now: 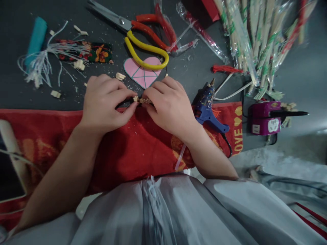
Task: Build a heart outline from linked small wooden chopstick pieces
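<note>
Just above the red cloth, my left hand and my right hand meet, thumbs and forefingers pinched. Between their fingertips runs a short row of small beige pieces, uneven and knobbly; what it is made of is too small to tell. The left fingertips grip its pale end, while the right fingers close over the other end and hide it. Right behind the hands lies a pink paper heart with dark lines on it. A small bundle of cut beige sticks rests beside the left knuckles.
Scissors with red and yellow handles overlap the heart. A blue glue gun lies at the right on the red cloth. Wrapped chopsticks, a purple box, white strings and a teal roll surround the work area.
</note>
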Demonstrator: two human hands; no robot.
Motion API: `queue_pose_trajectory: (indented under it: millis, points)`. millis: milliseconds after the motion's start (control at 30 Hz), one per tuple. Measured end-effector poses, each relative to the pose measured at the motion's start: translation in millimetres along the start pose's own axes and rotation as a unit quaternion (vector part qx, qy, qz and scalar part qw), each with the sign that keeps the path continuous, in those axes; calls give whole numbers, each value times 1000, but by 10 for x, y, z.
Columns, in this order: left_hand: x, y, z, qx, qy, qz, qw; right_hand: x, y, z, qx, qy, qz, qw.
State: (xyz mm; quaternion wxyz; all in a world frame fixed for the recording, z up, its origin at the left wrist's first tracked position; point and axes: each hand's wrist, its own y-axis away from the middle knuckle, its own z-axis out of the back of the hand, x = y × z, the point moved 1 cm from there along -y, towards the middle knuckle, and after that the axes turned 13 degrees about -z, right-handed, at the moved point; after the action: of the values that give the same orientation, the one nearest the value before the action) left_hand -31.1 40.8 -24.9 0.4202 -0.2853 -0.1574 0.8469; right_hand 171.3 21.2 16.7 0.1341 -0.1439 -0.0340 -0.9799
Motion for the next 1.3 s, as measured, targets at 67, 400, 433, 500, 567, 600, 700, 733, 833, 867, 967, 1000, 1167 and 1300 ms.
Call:
queue_pose_trajectory:
  millis: [67,400,433,500,567,600,700,733,833,867,967,1000,1167,1300]
  points:
    - [6,-7,1,-13,-33,-42,998,-7,2,-5,-5,-6,5,1000]
    - [-28,-28,47,-37,-66,-45,996,-40,8,-31,-27,-29,20,999]
    - [-38,-33,55,-46,-65,-47,996,-41,7,-29,-29,-33,19,999]
    - [-55,-42,72,-55,-58,-44,996,-39,5,-19,-35,-47,17,998]
    - [-67,-48,90,-57,-48,-40,996,-36,1,-3,-41,-67,18,997]
    - [-71,-50,99,-59,-42,-39,997,-35,-2,6,-44,-79,21,996]
    - [-87,-58,107,-66,-18,-57,996,-37,-8,27,-46,-112,34,992]
    - [-93,-63,104,-72,-12,-65,995,-41,-9,31,-47,-121,40,991]
    - [-120,-81,88,-104,4,-91,990,-59,-6,41,-62,-145,52,986]
    - [-131,-87,83,-117,7,-95,989,-65,-3,44,-69,-155,57,984]
    - [-165,-103,82,-138,10,-92,986,-76,12,60,-112,-201,82,970]
    - [-178,-107,87,-143,11,-89,986,-76,17,66,-125,-219,89,964]
    - [-259,-123,119,-175,44,-54,982,-51,39,88,-120,-290,81,946]
    - [-330,-133,119,-201,84,-24,976,-17,46,101,-115,-328,58,936]
